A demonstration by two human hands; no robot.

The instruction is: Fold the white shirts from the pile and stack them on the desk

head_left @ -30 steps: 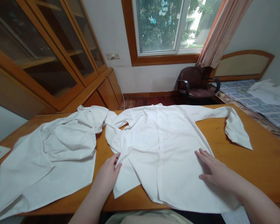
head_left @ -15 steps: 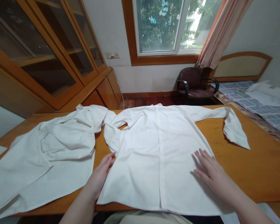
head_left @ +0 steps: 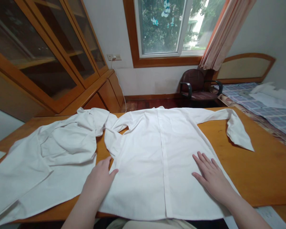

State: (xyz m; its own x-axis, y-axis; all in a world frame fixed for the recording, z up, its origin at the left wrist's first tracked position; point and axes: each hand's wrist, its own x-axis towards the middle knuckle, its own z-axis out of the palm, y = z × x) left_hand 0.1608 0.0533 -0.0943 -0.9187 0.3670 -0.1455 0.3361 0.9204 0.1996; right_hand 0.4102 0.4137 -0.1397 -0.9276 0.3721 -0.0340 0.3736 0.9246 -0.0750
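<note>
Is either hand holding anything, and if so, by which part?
The right hand holds nothing; it's open over the front of the spread white shirt. The left hand is at the shirt's side edge; whether it grips there cannot be told.

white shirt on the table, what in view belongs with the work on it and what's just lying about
In the work:
white shirt, spread out
left hand, at its side edge
right hand, over its front
table, underneath

Lying about:
crumpled white garment, untouched, though perhaps connected
armchair
bed
</note>
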